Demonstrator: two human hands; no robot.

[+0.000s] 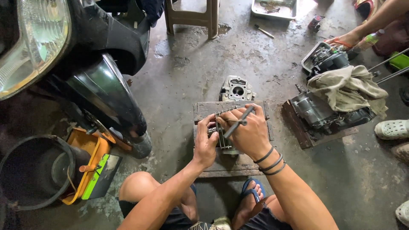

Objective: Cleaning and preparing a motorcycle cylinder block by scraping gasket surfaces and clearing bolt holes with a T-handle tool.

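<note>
1. Finned grey metal engine cylinder (222, 135) lies on a worn wooden block (204, 110) set on the concrete floor (187, 72), directly in front of the squatting person and partly covered by both hands.

2. Right hand (249, 134) is closed around a dark metal T-shaped tool (239, 122), whose shaft slants up and to the right over the cylinder's fins. Three black bands circle that wrist.

3. Left hand (206, 142) is wrapped around the cylinder's left edge, fingers curled against the fins, steadying it.

4. Just beyond the block sits a pale grey cast-metal cylinder head (237, 89) with a round opening in its middle, upright on the floor.

5. To the right, a dark engine case (317, 111) rests on a second board, with a crumpled beige rag (347, 87) draped over it. Another person's hand (346, 40) reaches toward it from the upper right.

6. To the left stand a black motorcycle front fender and wheel (108, 100), an orange plastic tray (87, 164) and a black rubber bucket (32, 170).

7. Likely risks: the tool could skid off the ridged fins and strike the left fingers, which lie close to its tip. The cylinder could also rock or slide on the uneven block if the steadying grip loosens, and a thin fin might bend or chip under hard levering.
</note>
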